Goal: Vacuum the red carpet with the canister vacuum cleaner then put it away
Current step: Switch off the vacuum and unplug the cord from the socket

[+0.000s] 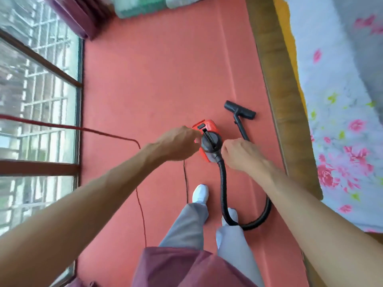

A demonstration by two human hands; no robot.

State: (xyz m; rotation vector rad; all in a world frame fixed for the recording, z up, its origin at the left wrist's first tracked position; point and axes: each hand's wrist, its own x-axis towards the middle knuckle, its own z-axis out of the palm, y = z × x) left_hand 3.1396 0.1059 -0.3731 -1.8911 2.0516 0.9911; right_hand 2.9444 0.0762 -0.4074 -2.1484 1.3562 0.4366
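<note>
The red and black canister vacuum stands on the red carpet just ahead of my feet. Its black hose loops back past my shoes and runs under my right arm to the wand and floor nozzle, which lie on the carpet to the right. My left hand reaches to the canister's left side, fingers and thumb apart at its black top. My right hand hovers at the canister's right side above the hose joint, its fingers bent down and hidden.
A thin black power cord trails back from the canister. A red cord crosses from the window on the left and drops down the carpet. A wooden bed frame with floral bedding borders the right. Bags lie at the far end.
</note>
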